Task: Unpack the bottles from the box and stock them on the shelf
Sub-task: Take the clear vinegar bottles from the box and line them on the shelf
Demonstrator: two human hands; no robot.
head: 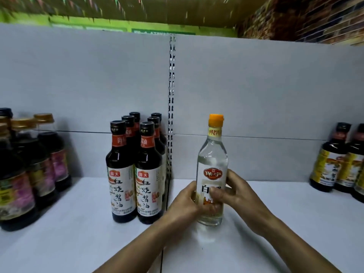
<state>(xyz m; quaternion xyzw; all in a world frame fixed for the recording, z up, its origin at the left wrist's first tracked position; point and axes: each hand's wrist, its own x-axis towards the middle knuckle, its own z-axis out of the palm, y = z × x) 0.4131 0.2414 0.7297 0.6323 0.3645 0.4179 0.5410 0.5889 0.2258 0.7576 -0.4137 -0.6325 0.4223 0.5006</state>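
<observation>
On the far left of the white shelf [78, 239] stand some big dark bottles with gold caps [29, 164]. They are blurry and their labels look pink and yellow.

Next come the soy sauce bottles [136, 174]. They are dark with black caps and white labels. They stand close together in two rows that go back to the grey back wall [78, 75]. Just beside them on the right, a thin metal post [171, 95] with little slots runs up the wall.

Right of the post is the left hand [187, 201]. Its fingers are curled round the lower left side of the clear bottle [213, 164], and the thumb lies on the front.

The clear bottle has an orange cap and a white label with a red badge. It stands up straight near the front of the shelf, and its bottom looks to be on the shelf.

The right hand [236, 194] holds the other side. Its fingers are close together and wrap over the front of the label.

Far right, well apart from the hands, stand dark bottles with yellow labels [334, 160] against the back wall.
</observation>
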